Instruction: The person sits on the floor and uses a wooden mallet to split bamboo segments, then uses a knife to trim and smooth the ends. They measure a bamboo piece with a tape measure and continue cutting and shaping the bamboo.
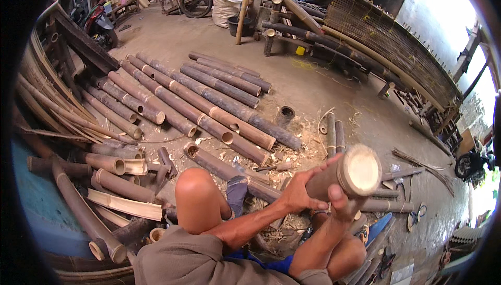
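Both hands hold a short, thick bamboo section (322, 182), raised above my knees on the right. Its pale, flat cut end (363, 170) faces up toward me, with a darker ring around the rim. My left hand (301, 190) wraps the brown side of the section from the left. From below, my right hand (342, 204) grips it near the pale end, thumb up against the side. Beneath my arms, a brown bamboo pole (229, 173) with an opening near its far end lies on the floor, beside my foot (237, 191).
Several long bamboo poles (209, 108), some with round holes, lie in rows ahead. Shorter bamboo pieces (122, 183) and split strips pile up at left. Wood shavings (308, 147) surround a dark pot (285, 115). A bamboo bench (334, 45) stands far right; a blue flat tool (378, 227) lies near my right knee.
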The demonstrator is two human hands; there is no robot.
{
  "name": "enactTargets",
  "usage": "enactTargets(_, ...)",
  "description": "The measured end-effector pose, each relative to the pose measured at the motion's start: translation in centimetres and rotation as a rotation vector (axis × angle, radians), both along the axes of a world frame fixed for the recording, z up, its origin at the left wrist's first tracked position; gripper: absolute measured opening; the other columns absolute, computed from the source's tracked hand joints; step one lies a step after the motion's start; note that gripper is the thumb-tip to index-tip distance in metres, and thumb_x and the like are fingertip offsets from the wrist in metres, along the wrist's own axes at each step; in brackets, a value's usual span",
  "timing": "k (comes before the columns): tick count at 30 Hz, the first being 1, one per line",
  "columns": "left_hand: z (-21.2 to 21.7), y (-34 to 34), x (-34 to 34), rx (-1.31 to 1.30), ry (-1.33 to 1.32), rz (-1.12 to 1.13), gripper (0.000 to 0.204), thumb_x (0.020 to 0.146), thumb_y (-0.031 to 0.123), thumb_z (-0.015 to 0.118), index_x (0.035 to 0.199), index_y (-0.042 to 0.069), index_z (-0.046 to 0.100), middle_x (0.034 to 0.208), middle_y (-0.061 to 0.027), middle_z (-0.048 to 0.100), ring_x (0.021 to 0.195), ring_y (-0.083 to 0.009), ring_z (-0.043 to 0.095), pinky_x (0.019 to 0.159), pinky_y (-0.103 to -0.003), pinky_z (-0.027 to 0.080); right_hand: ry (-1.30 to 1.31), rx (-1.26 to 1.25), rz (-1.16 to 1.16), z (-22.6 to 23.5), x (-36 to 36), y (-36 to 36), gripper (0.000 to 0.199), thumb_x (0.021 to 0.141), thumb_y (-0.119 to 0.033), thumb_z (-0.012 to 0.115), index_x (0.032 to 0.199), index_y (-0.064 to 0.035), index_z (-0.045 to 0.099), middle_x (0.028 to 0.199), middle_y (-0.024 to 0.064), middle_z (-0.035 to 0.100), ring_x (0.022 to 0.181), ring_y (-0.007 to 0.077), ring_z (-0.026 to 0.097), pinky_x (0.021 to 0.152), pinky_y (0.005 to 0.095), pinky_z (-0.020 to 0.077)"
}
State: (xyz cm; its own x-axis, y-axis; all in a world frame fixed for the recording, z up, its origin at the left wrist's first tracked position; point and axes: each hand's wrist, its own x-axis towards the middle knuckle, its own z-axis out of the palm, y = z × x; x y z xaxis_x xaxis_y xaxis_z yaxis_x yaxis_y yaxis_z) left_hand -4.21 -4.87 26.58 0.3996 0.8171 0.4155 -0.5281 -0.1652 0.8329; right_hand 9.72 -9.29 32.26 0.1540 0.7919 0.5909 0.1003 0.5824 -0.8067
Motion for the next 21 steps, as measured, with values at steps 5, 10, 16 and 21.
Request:
enactTargets(5, -0.3, -2.3, 1.2, 0.197, 0.378, 0.133, 0.099, 0.057, 0.047, 0.100, 0.138, 0.004, 0.061, 0.126, -0.0124, 0.072, 0.116, -0.0184, 0.067, 0.103, -0.037, 0.052, 0.393, 0.242, 0.168, 0.1, -0.7, -1.5, 0.104, 0.072, -0.045, 0.086, 0.150, 0.0003, 0.035, 0.122, 0.0181, 0.063, 0.097, 0.0292, 0.068, 0.091, 0.0461, 0.0601)
enactTargets(10, -0.3, -0.1, -0.4, 0.065, 0.126, 0.104, 0.093, 0.056, 0.046, 0.099, 0.131, 0.003, 0.063, 0.122, -0.0147, 0.073, 0.113, -0.0212, 0.069, 0.100, -0.038, 0.053, 0.046, 0.071, 0.022, 1.7, -2.0, 0.1, 0.102, 0.071, -0.045, 0.088, 0.147, 0.0020, 0.038, 0.119, 0.0180, 0.063, 0.095, 0.0280, 0.068, 0.087, 0.0449, 0.0591)
enactTargets(16, 0.6, -2.6, 1.0, 0.235, 0.451, 0.197, 0.093, 0.056, 0.047, 0.099, 0.129, 0.002, 0.064, 0.116, -0.0147, 0.074, 0.109, -0.0210, 0.070, 0.096, -0.038, 0.055, 0.187, 0.148, 0.108, 1.0, -0.6, -0.8, 0.106, 0.070, -0.048, 0.088, 0.151, -0.0011, 0.038, 0.117, 0.0185, 0.063, 0.096, 0.0286, 0.066, 0.087, 0.0452, 0.0576)
enactTargets(21, 1.0, -0.4, -0.5, -0.010, 0.164, 0.153, 0.092, 0.054, 0.058, 0.095, 0.122, 0.003, 0.066, 0.115, -0.0217, 0.072, 0.107, -0.0372, 0.071, 0.096, -0.045, 0.054, 0.003, 0.076, -0.022, 3.8, -2.8, 0.8, 0.106, 0.071, -0.054, 0.084, 0.151, -0.0006, 0.039, 0.115, 0.0172, 0.062, 0.094, 0.0278, 0.064, 0.084, 0.0441, 0.0564)
